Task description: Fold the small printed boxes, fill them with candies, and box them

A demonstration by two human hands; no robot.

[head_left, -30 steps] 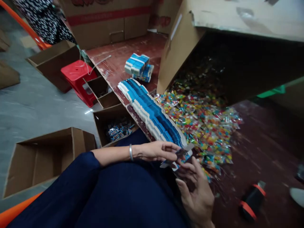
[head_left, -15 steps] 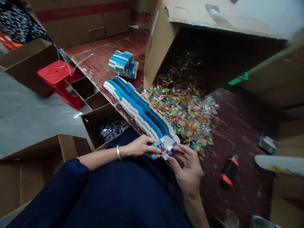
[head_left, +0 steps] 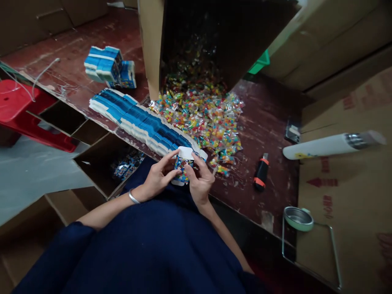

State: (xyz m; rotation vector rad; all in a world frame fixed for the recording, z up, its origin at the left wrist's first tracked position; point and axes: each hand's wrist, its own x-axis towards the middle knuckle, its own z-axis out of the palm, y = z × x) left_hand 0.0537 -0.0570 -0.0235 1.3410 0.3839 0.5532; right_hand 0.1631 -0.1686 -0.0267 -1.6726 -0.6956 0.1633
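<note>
At the left edge we see a red plastic stool [head_left: 18, 102] on the floor, and below it part of an open carton [head_left: 33, 228]. Next, against the edge of the dark red table [head_left: 272, 122], we find another open carton [head_left: 90, 167] with small blue packets [head_left: 124, 165] heaped inside. On the table above, blue-and-white boxes [head_left: 104, 63] sit in a small stack, and just in front of them a long row of flat blue-and-white box blanks [head_left: 137, 120] overlaps along the edge towards us. At the near end of that row, our left hand [head_left: 159, 175], a silver bangle [head_left: 133, 197] on its wrist, is partly closed, thumb and fingers pinching the left side of a small printed box [head_left: 183, 165]. The box is over our lap, tilted, its white top flap raised. Our right hand [head_left: 200, 179] is partly closed on the other side, thumb pressed on the printed face. Just beyond, clear bags of colourful sweets [head_left: 202, 118] spill from a large tipped carton [head_left: 153, 53], with a green plastic bin [head_left: 259, 62] behind. Farther right lie a black-and-orange cutter [head_left: 261, 173] and a shallow steel bowl [head_left: 297, 218] near a white bottle [head_left: 318, 149], beside an upright printed carton [head_left: 352, 196].
</note>
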